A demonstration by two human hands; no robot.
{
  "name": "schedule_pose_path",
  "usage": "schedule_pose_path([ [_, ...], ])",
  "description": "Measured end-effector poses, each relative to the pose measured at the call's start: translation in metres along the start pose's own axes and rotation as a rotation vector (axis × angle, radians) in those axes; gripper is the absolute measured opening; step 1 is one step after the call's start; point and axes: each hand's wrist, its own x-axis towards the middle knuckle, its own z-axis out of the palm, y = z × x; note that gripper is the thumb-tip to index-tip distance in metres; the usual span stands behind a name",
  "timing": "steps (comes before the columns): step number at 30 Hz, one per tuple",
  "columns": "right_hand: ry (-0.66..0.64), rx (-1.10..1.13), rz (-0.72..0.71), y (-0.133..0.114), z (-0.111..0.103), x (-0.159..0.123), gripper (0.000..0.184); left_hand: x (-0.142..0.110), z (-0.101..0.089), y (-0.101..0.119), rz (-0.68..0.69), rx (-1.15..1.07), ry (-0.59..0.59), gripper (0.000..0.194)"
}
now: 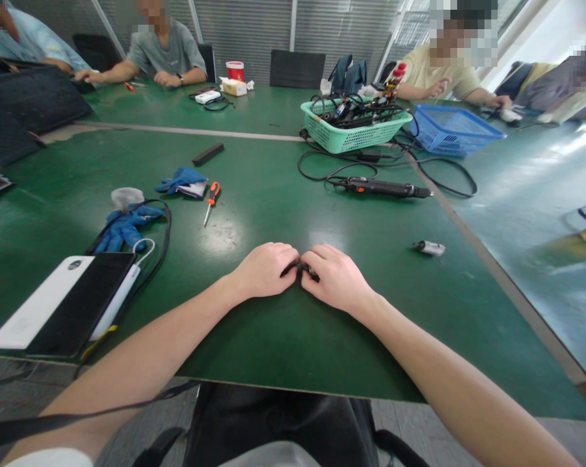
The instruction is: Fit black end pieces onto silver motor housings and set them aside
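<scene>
My left hand (267, 270) and my right hand (335, 276) meet over the green table (293, 344), fingertips nearly touching. The fingers of both are curled closed. A small dark part (312, 273) shows between my right thumb and fingers, and a black bit is visible at my left thumb; the fingers cover most of it, so I cannot tell its kind or whether it is one piece. Off to the right lies a small silver cylinder with a dark end (429, 248). An orange-handled screwdriver (213, 193) rests to the upper left of my hands.
At left are a phone (63, 301), a white power bank (115, 303) and blue gloves (124, 227). Ahead lie a black bar (207, 154), a corded electric screwdriver (387, 189), a green basket (344, 135) of tools and a blue basket (455, 133). Several people sit around the table.
</scene>
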Motion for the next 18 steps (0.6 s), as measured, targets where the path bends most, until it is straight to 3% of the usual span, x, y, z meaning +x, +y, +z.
schedule_pose_path([
  [18,0.005,0.019,0.008,-0.0006,-0.0003,0.0002,0.006,-0.0003,0.0010,-0.0006,0.013,-0.016,-0.005,0.008],
])
